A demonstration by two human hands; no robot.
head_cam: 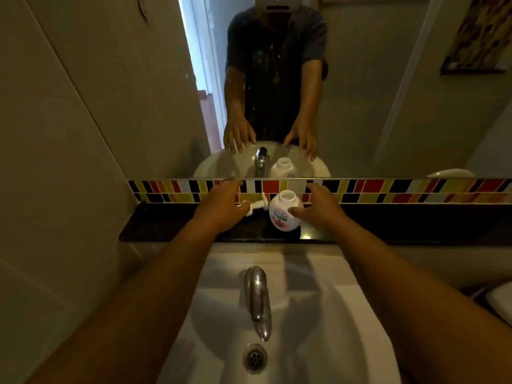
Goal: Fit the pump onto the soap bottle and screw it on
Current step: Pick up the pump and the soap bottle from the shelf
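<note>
A round white soap bottle [282,214] with a pink label stands upright on the black ledge [166,225], its wide neck uncovered. The white pump [256,207] lies on its side just left of the bottle. My left hand [221,206] reaches over the ledge with its thumb and fingers at the pump's left end; whether they grip it is unclear. My right hand [318,209] is spread at the bottle's right side, thumb touching its front, fingers apart behind it.
A white basin [318,314] with a chrome tap [256,295] and drain [255,357] lies below the ledge. A strip of coloured tiles [388,189] and a mirror [388,92] rise behind the ledge. A white object [501,303] sits at the right edge.
</note>
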